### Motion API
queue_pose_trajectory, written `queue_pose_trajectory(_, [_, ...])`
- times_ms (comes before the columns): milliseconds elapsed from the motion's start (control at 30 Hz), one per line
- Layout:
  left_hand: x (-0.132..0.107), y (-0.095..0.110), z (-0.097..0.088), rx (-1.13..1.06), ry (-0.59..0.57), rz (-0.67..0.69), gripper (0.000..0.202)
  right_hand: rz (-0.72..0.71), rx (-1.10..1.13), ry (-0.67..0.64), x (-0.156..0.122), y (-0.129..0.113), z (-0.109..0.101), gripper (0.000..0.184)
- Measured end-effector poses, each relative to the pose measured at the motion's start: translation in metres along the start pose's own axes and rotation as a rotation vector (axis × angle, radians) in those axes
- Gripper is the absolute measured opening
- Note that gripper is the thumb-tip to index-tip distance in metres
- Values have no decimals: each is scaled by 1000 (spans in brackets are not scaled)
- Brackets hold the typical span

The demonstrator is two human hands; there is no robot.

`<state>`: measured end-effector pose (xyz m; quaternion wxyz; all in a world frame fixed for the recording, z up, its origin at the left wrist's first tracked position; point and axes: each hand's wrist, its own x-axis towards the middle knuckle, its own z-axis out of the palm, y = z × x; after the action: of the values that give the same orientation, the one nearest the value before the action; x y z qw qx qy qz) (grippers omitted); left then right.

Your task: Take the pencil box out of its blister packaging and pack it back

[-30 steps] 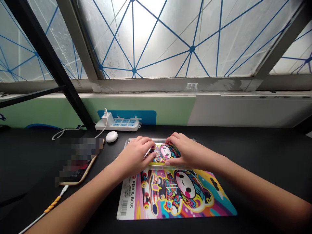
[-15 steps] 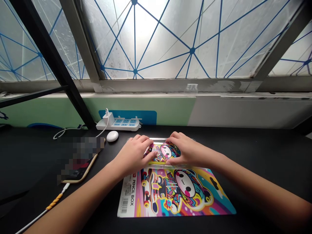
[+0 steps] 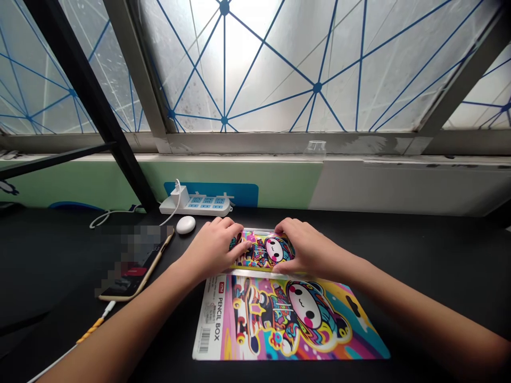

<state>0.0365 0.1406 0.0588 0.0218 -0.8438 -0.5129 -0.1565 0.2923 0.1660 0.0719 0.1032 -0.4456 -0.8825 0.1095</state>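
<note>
A flat pencil box point(image 3: 263, 251) with a bright cartoon print and yellow edges lies on the black desk point(image 3: 419, 250), with a transparent plastic rim showing along its far side. My left hand point(image 3: 213, 247) grips its left end, fingers spread across the print. My right hand point(image 3: 307, 247) holds the right end the same way. Just below the box, touching its near edge, lies a large printed card point(image 3: 287, 319) labelled PENCIL BOX, bearing the same cartoon figure on a skateboard.
A smartphone point(image 3: 131, 263), partly blurred, lies left of my left forearm. A white oval object point(image 3: 186, 225) and a white power strip point(image 3: 195, 205) stand beyond it. A white cable with a yellow section point(image 3: 91, 330) runs at lower left. A clear cup point(image 3: 315, 150) stands on the window sill.
My hands have spread slightly apart, and more of the printed box shows between them. The transparent rim at the far side shows less than before.
</note>
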Motion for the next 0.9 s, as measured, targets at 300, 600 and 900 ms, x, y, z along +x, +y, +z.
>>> queue_pose_trajectory(300, [3,-10,5,-44,44,-32,37,-20,-98,77,-1,-6,3,59])
queue_pose_trajectory(600, [4,-14,6,-109,196,-22,39,-80,-209,204,1,-4,12,66])
queue_pose_trajectory(900, [-5,3,-8,12,428,155,34,-257,-403,393,-11,-3,1,27])
